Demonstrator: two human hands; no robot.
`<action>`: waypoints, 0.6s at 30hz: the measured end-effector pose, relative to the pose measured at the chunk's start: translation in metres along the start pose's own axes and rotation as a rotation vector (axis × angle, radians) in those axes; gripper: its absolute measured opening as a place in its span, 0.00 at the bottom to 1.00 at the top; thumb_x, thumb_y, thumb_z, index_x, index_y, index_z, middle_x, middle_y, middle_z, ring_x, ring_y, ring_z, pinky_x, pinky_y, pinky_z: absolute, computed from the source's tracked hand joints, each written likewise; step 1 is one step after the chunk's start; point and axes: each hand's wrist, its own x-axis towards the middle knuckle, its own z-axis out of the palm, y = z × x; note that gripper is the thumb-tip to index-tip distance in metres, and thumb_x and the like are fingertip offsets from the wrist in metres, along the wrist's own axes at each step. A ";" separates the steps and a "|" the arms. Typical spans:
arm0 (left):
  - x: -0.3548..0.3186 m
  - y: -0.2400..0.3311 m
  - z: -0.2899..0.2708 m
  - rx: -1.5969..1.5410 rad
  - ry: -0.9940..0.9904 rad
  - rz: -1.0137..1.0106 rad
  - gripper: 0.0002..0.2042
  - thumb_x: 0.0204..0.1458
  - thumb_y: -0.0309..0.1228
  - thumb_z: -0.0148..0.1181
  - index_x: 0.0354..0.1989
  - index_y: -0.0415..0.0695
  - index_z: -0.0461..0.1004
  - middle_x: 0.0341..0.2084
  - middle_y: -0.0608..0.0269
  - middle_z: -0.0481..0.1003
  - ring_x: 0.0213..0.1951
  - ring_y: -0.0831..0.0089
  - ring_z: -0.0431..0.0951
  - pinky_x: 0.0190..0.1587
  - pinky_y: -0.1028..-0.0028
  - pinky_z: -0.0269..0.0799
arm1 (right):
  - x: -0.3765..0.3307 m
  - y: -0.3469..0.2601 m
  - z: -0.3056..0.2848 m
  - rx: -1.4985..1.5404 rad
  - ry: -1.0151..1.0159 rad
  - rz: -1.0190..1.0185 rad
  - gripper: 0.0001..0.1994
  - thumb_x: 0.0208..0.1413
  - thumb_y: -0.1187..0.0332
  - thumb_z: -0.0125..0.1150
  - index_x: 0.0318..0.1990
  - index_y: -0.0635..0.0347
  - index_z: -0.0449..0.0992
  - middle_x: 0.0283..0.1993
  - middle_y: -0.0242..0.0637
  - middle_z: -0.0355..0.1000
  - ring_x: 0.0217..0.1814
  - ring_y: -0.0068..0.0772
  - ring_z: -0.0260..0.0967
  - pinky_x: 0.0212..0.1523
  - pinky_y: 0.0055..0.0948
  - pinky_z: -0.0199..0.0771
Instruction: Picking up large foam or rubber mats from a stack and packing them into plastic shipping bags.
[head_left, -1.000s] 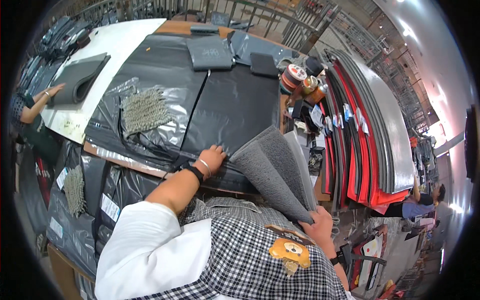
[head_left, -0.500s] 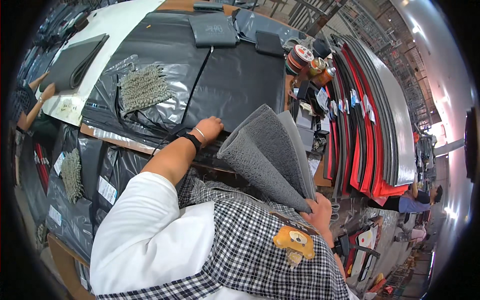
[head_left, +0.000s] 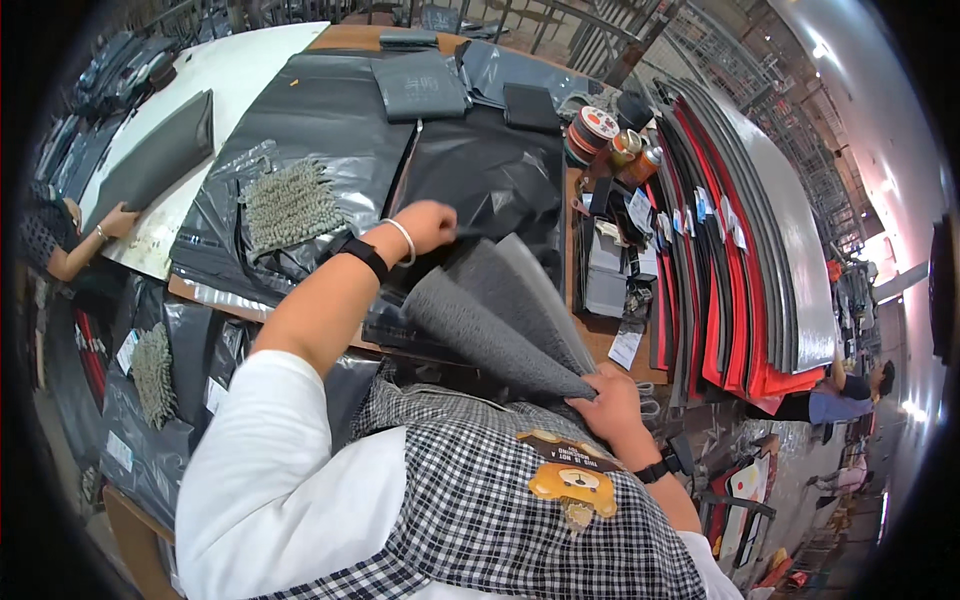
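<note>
My left hand [head_left: 426, 228] is closed at the near edge of a black plastic bag [head_left: 490, 175], whose film is raised and wrinkled there; the fingertips are partly hidden. A folded grey carpet-like mat [head_left: 490, 325] lies slantwise in front of me. Its far end is at the bag's near edge; I cannot tell whether it is inside. My right hand [head_left: 608, 405] grips the mat's gathered near end, thumb on top.
Left of the bag, a grey looped pad [head_left: 293, 207] lies on more black plastic. Tape rolls [head_left: 595, 130] and a box of small items [head_left: 605, 275] stand right. Red, black and grey sheets [head_left: 740, 250] hang beyond. A co-worker's hand [head_left: 118, 220] holds a dark folded mat [head_left: 160, 160].
My left hand has moved farther from me, and the bag's flat film is now lifted and creased. The mat has swung left and lower, toward the bag's edge, with my right hand still on it.
</note>
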 end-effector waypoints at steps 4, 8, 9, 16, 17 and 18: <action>0.023 0.029 -0.033 -0.310 0.152 -0.023 0.07 0.49 0.29 0.60 0.31 0.38 0.73 0.25 0.48 0.75 0.30 0.54 0.75 0.36 0.63 0.69 | 0.003 -0.021 -0.009 -0.198 -0.022 -0.148 0.16 0.35 0.60 0.72 0.31 0.59 0.80 0.33 0.44 0.70 0.38 0.49 0.70 0.39 0.44 0.68; 0.027 0.035 -0.035 -0.241 0.182 -0.020 0.08 0.49 0.30 0.59 0.30 0.37 0.72 0.24 0.48 0.75 0.29 0.52 0.74 0.35 0.62 0.69 | -0.001 -0.024 -0.012 -0.282 -0.121 -0.325 0.19 0.35 0.60 0.72 0.38 0.55 0.80 0.40 0.40 0.69 0.45 0.45 0.68 0.46 0.43 0.65; 0.027 0.038 -0.037 -0.239 0.192 -0.017 0.08 0.50 0.31 0.59 0.30 0.37 0.72 0.24 0.48 0.75 0.30 0.52 0.74 0.35 0.62 0.69 | 0.001 -0.025 -0.011 -0.283 -0.118 -0.340 0.20 0.34 0.60 0.73 0.38 0.53 0.80 0.39 0.39 0.70 0.45 0.44 0.68 0.46 0.42 0.66; -0.005 0.021 -0.034 -0.050 0.123 0.098 0.07 0.49 0.32 0.59 0.29 0.40 0.73 0.26 0.48 0.75 0.32 0.48 0.74 0.35 0.61 0.69 | 0.003 -0.007 0.001 -0.059 0.031 -0.133 0.16 0.38 0.57 0.71 0.32 0.58 0.81 0.30 0.45 0.70 0.36 0.49 0.70 0.37 0.43 0.70; -0.010 0.013 -0.033 -0.003 0.020 0.085 0.07 0.50 0.32 0.59 0.29 0.40 0.73 0.26 0.48 0.75 0.33 0.48 0.74 0.36 0.60 0.69 | 0.003 -0.006 -0.001 -0.062 0.032 -0.005 0.16 0.39 0.57 0.71 0.33 0.58 0.81 0.31 0.45 0.70 0.37 0.49 0.71 0.38 0.43 0.70; -0.013 0.008 -0.031 0.045 -0.083 0.070 0.07 0.50 0.32 0.59 0.30 0.40 0.73 0.27 0.48 0.75 0.33 0.47 0.74 0.36 0.60 0.69 | 0.005 -0.007 -0.001 -0.064 0.032 0.122 0.17 0.40 0.56 0.71 0.33 0.59 0.81 0.31 0.46 0.70 0.37 0.49 0.71 0.38 0.43 0.70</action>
